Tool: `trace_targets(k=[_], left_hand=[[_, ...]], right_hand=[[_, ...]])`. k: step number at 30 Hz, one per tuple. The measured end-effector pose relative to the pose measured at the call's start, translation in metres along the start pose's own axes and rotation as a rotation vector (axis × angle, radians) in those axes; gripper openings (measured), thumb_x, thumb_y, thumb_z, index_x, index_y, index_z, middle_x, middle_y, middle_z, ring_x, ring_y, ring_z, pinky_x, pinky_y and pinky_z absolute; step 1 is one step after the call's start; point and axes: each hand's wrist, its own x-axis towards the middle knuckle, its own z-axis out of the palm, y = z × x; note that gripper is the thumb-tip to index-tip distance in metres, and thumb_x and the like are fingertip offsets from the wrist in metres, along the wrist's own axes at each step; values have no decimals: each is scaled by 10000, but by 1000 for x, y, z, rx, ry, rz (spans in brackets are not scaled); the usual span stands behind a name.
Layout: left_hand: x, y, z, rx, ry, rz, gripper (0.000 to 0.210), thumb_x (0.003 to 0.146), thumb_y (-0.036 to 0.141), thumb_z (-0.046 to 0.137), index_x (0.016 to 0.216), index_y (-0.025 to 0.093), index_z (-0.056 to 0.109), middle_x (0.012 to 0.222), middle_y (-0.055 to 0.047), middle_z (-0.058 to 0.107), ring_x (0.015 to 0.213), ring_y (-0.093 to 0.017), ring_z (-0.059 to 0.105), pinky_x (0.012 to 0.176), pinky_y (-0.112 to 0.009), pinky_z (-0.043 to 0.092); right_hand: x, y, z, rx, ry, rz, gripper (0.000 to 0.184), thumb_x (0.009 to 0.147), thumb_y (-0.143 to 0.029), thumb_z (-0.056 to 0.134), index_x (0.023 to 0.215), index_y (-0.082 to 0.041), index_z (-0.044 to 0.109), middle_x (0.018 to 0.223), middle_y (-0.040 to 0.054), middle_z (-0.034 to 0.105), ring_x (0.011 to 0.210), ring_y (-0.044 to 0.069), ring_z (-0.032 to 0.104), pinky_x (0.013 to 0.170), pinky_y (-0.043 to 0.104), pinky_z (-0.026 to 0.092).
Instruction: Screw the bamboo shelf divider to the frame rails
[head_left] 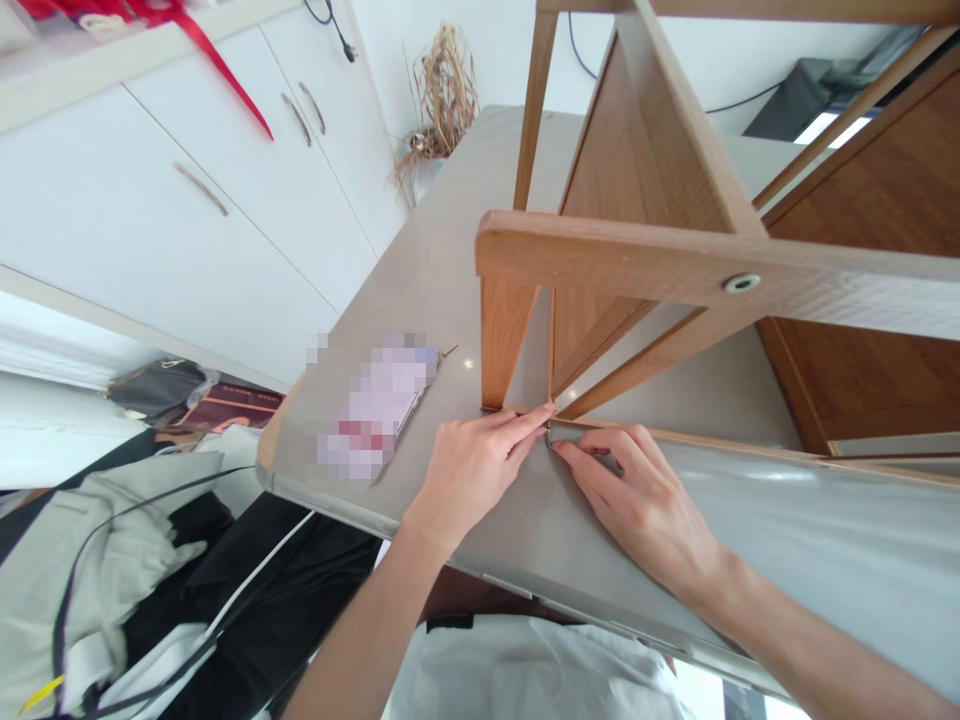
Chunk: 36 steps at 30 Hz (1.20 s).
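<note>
Wooden frame: one, landmark of this entry [622, 255]; rests on the grey tabletop [442, 270], in front of the person, reaching out of view to the right.
Joined portion: rails, slats and panels stand together as one body; round metal fitting [742, 284] seated in the frame's upper rail. This much appears done.
Open portion: near lower corner of the frame, where both hands meet; judged unfinished, from the small metal piece [550, 436] there. Type of piece: too small to tell. Count of remaining joints: cannot tell.
Loose hardware: one screw [450, 350], left of the frame, apart from it, at the end of a blurred packet [382, 410].
Left hand [476, 455]: index finger extended, tip on the frame's lower corner; other fingers bent beneath, not clenched; whether they grip the piece, cannot tell.
Right hand [645, 500]: just right of that corner, low over the tabletop; fingers curled, thumb and forefinger seemingly pinching the metal piece.
Forearms: bare, converging on the frame's corner from either side; wrists low.
</note>
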Motion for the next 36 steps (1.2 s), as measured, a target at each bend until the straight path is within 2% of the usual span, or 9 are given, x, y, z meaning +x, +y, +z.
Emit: trace_targets(k=[7,16,24,32,36], left_hand=[[-1,-2,1,-8,-4,-1,314,985,282,576,1284,334,653,1089,54,770,859,-114,739,675,-225,493],[-1,-1,0,-1,0,-1,312,981,283,583,1279,327,661,1081,39,773,864,-119,739,682,-222,493],[0,-1,1,14,2,4,314,982,287,581,1284,322,660,1051,35,778,847,-121,740,681,-226,487],[0,-2,2,3,9,13,315,973,288,596,1279,328,663,1050,57,778,843,-117,739,659,-229,481],[0,-2,2,8,5,7,313,971,290,599,1274,335,664,1052,65,776,818,-108,735,647,-227,477]], right_hand=[[7,-1,-2,72,80,25,241,903,-74,587,1106,-167,679,970,86,590,864,175,523,758,329,521],[8,-4,-1,61,76,43,203,908,-80,591,1066,-157,691,953,90,598,871,174,539,767,323,522],[9,-3,1,83,63,92,131,905,-123,622,987,-176,709,852,45,661,817,165,588,789,336,511],[6,-1,1,76,35,34,165,905,-98,603,1036,-147,689,938,87,633,872,181,592,787,329,524],[1,-1,1,74,34,61,173,898,-96,608,1045,-155,678,998,92,606,875,164,586,775,300,527]])
